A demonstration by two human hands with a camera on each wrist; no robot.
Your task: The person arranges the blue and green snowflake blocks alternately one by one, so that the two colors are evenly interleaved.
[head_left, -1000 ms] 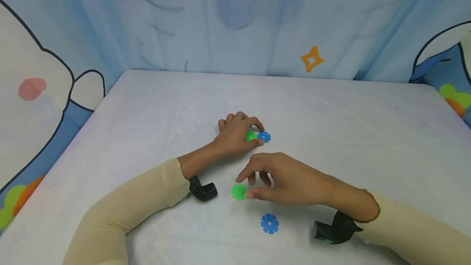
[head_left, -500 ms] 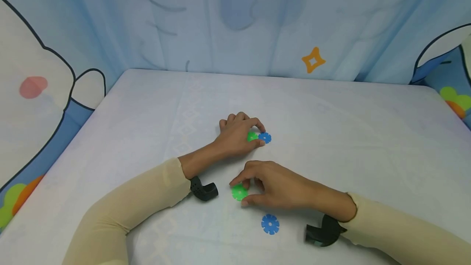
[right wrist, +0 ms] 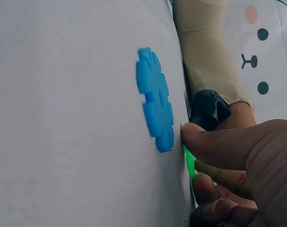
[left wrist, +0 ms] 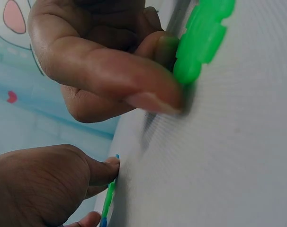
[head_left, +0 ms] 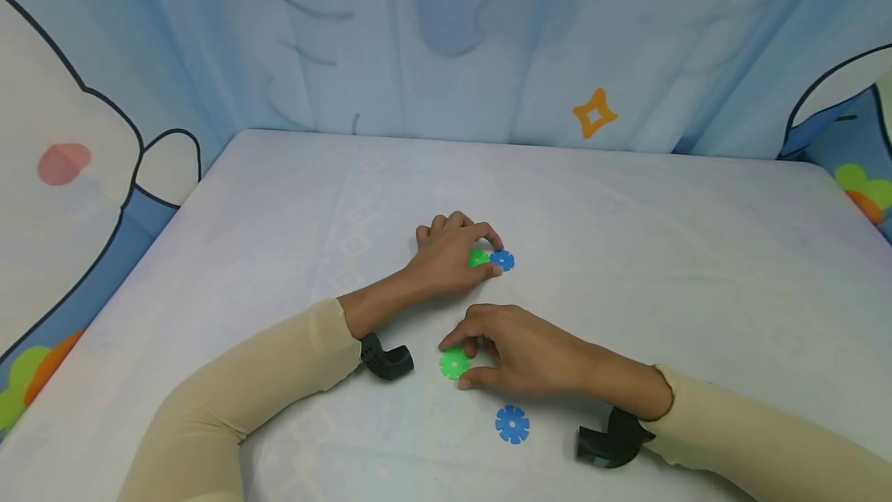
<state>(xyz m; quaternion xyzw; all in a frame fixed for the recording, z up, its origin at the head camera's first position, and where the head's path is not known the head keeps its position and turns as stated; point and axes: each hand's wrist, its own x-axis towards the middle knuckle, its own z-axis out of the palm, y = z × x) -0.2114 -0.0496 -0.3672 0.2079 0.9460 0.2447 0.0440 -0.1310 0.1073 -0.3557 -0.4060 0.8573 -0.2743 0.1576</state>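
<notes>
On the white cloth my left hand [head_left: 446,258] pinches a notched blue interlocking disc [head_left: 502,260] between thumb and index finger. A green disc [head_left: 478,258] lies against it, partly under the palm; a further sliver of blue [left wrist: 103,221] shows beyond it in the left wrist view. Closer to me, my right hand [head_left: 526,351] curls thumb and index finger round the edge of another green disc [head_left: 455,363], flat and low over the cloth. A loose blue disc [head_left: 512,424] lies just below the right hand; it looks large in the right wrist view [right wrist: 155,101].
A black wrist camera [head_left: 390,362] under the left sleeve sits left of the near green disc. The other wrist camera [head_left: 609,440] hangs under the right wrist. Behind the table [head_left: 662,200], a printed blue curtain [head_left: 446,45] closes off the far edge.
My right hand has come left and down onto the near green disc, its thumb and index finger now at the disc's edge. The left hand stays in place with the blue disc.
</notes>
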